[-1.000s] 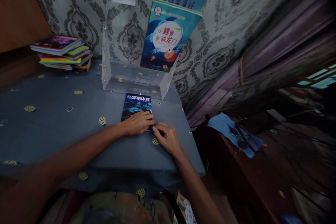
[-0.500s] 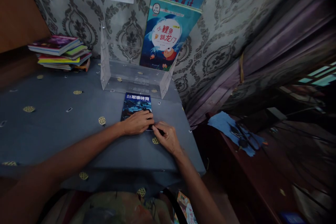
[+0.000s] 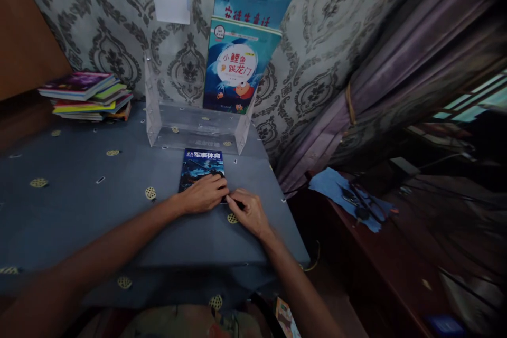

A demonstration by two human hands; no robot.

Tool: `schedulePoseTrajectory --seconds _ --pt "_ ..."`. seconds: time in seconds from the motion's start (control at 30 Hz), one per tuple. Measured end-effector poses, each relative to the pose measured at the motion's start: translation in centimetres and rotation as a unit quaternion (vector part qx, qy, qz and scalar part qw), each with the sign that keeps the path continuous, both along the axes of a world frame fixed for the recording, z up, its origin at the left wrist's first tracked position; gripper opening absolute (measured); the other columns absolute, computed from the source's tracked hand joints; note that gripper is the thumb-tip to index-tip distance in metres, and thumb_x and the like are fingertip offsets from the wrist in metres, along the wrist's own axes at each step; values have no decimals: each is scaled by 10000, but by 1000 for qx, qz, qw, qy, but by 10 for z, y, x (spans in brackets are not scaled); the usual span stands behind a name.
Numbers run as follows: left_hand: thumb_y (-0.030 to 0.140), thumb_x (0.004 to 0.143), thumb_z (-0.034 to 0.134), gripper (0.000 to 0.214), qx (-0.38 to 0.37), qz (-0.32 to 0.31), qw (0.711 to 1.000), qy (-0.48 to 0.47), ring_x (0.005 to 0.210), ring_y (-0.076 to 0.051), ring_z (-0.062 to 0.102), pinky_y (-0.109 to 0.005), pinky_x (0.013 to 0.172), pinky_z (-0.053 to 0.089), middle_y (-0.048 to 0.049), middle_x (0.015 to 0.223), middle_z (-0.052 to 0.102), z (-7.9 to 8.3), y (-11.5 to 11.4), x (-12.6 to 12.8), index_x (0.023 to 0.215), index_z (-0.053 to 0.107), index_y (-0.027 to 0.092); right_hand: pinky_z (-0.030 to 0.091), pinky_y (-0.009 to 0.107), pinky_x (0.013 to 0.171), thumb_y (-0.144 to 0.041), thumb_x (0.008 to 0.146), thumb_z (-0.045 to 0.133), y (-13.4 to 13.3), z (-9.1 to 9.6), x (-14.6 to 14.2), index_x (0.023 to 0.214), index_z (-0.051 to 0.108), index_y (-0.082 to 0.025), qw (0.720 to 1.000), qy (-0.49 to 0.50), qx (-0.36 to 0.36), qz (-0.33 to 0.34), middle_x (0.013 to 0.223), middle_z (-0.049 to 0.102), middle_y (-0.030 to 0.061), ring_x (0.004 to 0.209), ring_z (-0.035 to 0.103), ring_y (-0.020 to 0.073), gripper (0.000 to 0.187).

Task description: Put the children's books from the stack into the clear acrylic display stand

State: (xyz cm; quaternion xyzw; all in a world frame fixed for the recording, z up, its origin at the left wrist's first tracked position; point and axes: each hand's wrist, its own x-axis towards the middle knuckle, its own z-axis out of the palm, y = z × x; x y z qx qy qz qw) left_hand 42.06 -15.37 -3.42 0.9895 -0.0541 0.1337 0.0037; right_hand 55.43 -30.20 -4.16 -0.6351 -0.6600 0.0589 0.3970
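Observation:
A dark blue magazine (image 3: 203, 162) with white Chinese lettering lies on the patterned grey-blue tablecloth, in front of a clear acrylic stand. My left hand (image 3: 204, 193) rests across its lower half, fingers stretched out and lying flat, hiding part of the cover. At the magazine's lower right corner, the thumb and bent fingers of my right hand (image 3: 249, 211) are closed in a pinch on the edge. The fingertips of both hands nearly meet, and the pinched corner is mostly hidden.
The clear acrylic stand (image 3: 186, 140) holds two blue picture books (image 3: 237, 71) upright at its right side. A pile of books (image 3: 89, 95) sits at the back left. Right of the table (image 3: 130, 232), a dark red surface (image 3: 380, 264) carries a blue cloth (image 3: 328, 185) with dark items.
The view has tilted up and shifted slightly, so everything sits lower in the picture. Both hands stay at the magazine, with little visible movement.

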Motion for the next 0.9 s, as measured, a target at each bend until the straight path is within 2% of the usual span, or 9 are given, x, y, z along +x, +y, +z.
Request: schedulePoseTrajectory --seconds 0.13,0.3,0.47,0.53,0.67,0.77,0.9 --pt "248 999 497 148 14 5 1000 -6 948 -219 545 -349 836 432 -75 1015 608 -1 -3 -5 967 612 159 417 269 637 -279 985 475 -1 3 -1 613 506 -214 1000 18 4 -5 621 560 -2 628 545 145 379" --pt "330 1001 518 223 19 23 999 -31 1018 -243 554 -381 859 443 -100 1110 614 -7 -7 -12 1120 600 160 424 282 618 -328 983 485 4 2 5 606 569 -208 997 47 17 -63 613 580 5 609 546 155 404" --pt "394 994 534 279 19 63 997 -46 1043 -265 563 -404 880 454 -105 1101 619 -9 -10 -13 1119 618 159 427 281 602 -337 960 494 20 -3 17 621 621 -200 994 55 15 -92 616 609 9 590 554 159 387" --pt "393 1000 522 285 25 66 997 -43 1046 -266 567 -407 891 457 -112 1108 623 -9 -11 -13 1115 624 153 445 277 626 -322 951 497 30 -3 22 684 663 -196 994 56 12 -93 672 655 18 631 583 163 338" --pt "396 1000 520 300 26 70 997 -23 1061 -268 572 -414 914 459 -116 1119 633 -6 -11 -13 1139 630 155 500 287 749 -266 917 530 56 -5 33 942 727 -190 994 66 -17 -86 909 741 49 801 655 180 213" --pt "389 997 523 320 12 63 998 -20 1135 -272 559 -430 961 442 -121 1218 620 -6 -10 -12 1221 613 178 519 308 805 -235 895 555 79 -10 38 1055 712 -176 992 68 -37 -95 994 739 69 860 662 189 232" --pt "396 1007 504 345 -11 55 998 -15 1237 -271 523 -450 1030 405 -118 1319 594 -7 -8 -11 1280 600 208 525 331 864 -227 901 546 103 -18 41 1132 677 -167 992 70 -31 -103 1107 705 99 973 657 210 273"
